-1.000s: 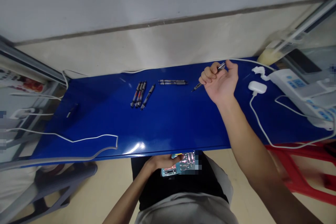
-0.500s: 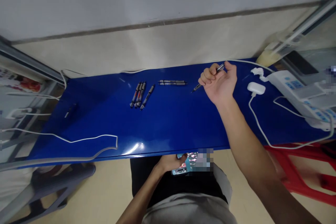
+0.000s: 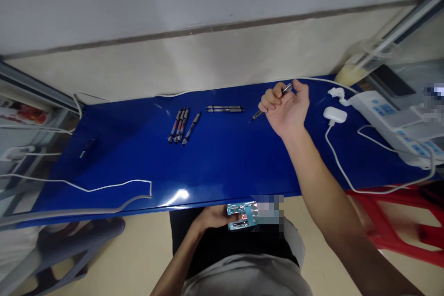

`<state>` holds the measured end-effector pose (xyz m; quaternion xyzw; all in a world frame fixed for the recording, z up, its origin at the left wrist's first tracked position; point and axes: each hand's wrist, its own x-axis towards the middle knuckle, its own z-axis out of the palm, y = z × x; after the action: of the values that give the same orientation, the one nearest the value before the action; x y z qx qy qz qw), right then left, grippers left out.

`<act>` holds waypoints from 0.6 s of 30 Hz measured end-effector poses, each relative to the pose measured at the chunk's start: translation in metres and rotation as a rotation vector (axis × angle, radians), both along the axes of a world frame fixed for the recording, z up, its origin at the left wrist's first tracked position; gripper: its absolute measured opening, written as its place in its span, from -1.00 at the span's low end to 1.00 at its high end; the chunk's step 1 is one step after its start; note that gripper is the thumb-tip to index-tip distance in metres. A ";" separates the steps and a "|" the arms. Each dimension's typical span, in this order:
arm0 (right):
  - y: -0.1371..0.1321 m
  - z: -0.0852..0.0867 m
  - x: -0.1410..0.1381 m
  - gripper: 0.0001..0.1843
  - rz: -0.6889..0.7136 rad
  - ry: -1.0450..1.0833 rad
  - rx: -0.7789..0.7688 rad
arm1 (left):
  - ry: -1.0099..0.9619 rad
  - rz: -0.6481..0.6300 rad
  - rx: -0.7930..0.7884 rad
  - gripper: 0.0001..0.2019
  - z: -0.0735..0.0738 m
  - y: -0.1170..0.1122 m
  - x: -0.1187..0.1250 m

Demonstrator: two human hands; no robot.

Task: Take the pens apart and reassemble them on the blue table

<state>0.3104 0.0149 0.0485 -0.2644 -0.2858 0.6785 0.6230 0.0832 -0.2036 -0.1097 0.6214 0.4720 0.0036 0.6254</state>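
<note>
My right hand [image 3: 286,106] is raised above the right part of the blue table [image 3: 222,162], palm turned up, fingers curled round a pen [image 3: 256,114]. The pen slants, its tip pointing down and left. Below the table's front edge, my left hand [image 3: 218,216] holds a phone [image 3: 243,216] with a lit screen over my lap; part of the phone is blurred out. A pair of pens [image 3: 225,108] lies side by side left of my right hand. Farther left rests a group of several pens [image 3: 182,125], some with red in the barrel.
A white earbud case [image 3: 335,114] on a cable lies to the right, near crumpled tissue [image 3: 338,94] and a white device with blue buttons [image 3: 391,120]. A white cable [image 3: 104,186] crosses the left front. Stools stand at both sides, one red [image 3: 391,226].
My left thumb has shifted on the phone, and more of the screen's left part shows. My right hand keeps the pen in nearly the same pose. The whole view has shifted slightly.
</note>
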 end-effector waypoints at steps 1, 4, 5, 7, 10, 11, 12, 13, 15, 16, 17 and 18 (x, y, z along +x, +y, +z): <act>0.000 0.000 0.000 -0.46 -0.003 -0.007 -0.004 | -0.012 0.011 -0.003 -0.56 -0.002 -0.002 -0.002; 0.001 -0.001 -0.001 -0.47 -0.008 -0.017 -0.019 | 0.037 0.070 0.056 -0.63 -0.006 -0.004 -0.002; 0.001 -0.002 -0.001 -0.47 -0.006 -0.012 -0.019 | 0.069 0.089 0.085 -0.64 -0.007 -0.004 -0.001; 0.002 -0.003 0.000 -0.47 0.005 0.010 -0.012 | 0.124 0.109 0.134 -0.66 -0.008 -0.002 0.001; 0.002 -0.003 0.000 -0.48 0.020 0.039 0.001 | 0.173 0.097 0.142 -0.68 -0.006 0.000 0.003; 0.002 -0.003 0.000 -0.48 0.018 0.037 -0.001 | 0.176 0.097 0.133 -0.68 -0.004 0.000 0.003; 0.001 -0.002 0.000 -0.47 0.012 0.028 -0.006 | 0.168 0.102 0.120 -0.67 -0.003 0.000 0.003; 0.001 -0.002 0.000 -0.47 0.002 0.015 -0.013 | 0.145 0.103 0.103 -0.67 -0.001 0.000 0.003; 0.001 -0.002 0.000 -0.47 -0.015 -0.007 -0.020 | 0.071 0.089 0.053 -0.64 0.000 0.000 0.003; 0.001 -0.002 0.000 -0.47 -0.017 -0.008 -0.014 | 0.036 0.071 0.027 -0.62 0.000 -0.001 0.003; 0.001 -0.003 0.000 -0.47 -0.016 0.000 -0.003 | 0.013 0.054 0.009 -0.60 -0.001 -0.001 0.002; 0.001 -0.003 0.000 -0.47 -0.012 0.013 0.011 | 0.003 0.038 0.005 -0.60 -0.003 -0.001 0.002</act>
<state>0.3103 0.0158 0.0455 -0.2583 -0.2841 0.6748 0.6302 0.0851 -0.2049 -0.1131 0.6137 0.4847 0.0160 0.6231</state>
